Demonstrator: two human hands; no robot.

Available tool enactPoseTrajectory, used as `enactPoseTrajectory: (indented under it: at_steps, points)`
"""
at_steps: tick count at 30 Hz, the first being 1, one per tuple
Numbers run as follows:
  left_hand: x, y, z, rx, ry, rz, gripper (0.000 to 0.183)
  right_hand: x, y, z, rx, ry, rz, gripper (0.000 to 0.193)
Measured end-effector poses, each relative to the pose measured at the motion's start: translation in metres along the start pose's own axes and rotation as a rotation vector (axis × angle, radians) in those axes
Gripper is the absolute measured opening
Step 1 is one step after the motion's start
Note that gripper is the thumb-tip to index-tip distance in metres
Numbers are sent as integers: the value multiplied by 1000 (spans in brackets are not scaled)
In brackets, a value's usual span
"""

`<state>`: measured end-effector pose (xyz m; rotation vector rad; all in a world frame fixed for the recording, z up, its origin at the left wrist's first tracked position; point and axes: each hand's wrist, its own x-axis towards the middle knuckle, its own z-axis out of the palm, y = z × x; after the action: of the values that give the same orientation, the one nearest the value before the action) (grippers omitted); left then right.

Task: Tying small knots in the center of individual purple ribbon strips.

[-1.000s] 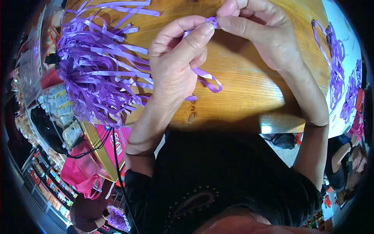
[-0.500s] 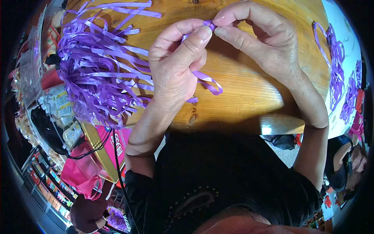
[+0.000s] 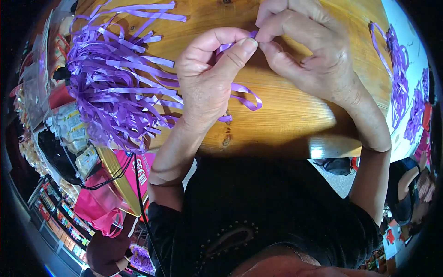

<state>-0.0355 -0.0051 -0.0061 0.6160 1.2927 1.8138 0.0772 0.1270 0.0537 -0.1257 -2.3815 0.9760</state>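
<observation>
A narrow purple ribbon (image 3: 249, 98) hangs in a loop below my left hand (image 3: 207, 76), its upper part pinched between that thumb and forefinger. At the pinch only a small folded bit of the ribbon shows; its exact form is hidden by the fingertips. My right hand (image 3: 311, 51) meets the left one there, thumb and fingers pressed together around the ribbon's end, slightly blurred. To the left of my left hand lies a large heap of cut purple ribbons (image 3: 115, 87), their loose ends spread toward my wrist.
Both hands are above a wooden table (image 3: 277, 124). On the white surface (image 3: 406, 138) at the right lie looped purple ribbons (image 3: 398, 74). Clear plastic containers (image 3: 69, 124) and a pink bag (image 3: 99, 203) crowd the left edge. Other people are at the lower left and far right.
My right hand has shifted up, its fingers now curled more over the pinch. My left hand has moved slightly right at the fingertips, still gripping the ribbon.
</observation>
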Motion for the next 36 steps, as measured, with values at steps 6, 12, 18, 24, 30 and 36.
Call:
enactPoseTrajectory:
  at_steps: [6,12,18,24,30,36]
  points:
    - [1,0,2,-48,2,-77,12,-3,5,3,186,7,89,16]
    - [5,1,2,-194,1,-134,14,-8,13,10,623,103,235,12]
    - [5,0,-2,-291,1,-150,14,-10,14,15,758,9,443,11]
    - [5,0,-1,-287,-5,-140,15,2,83,57,928,85,-626,13]
    - [5,-2,-1,-258,-15,-121,15,-1,81,54,829,182,-626,14]
    - [3,-3,-1,-275,2,-77,16,-5,23,24,924,72,23,13]
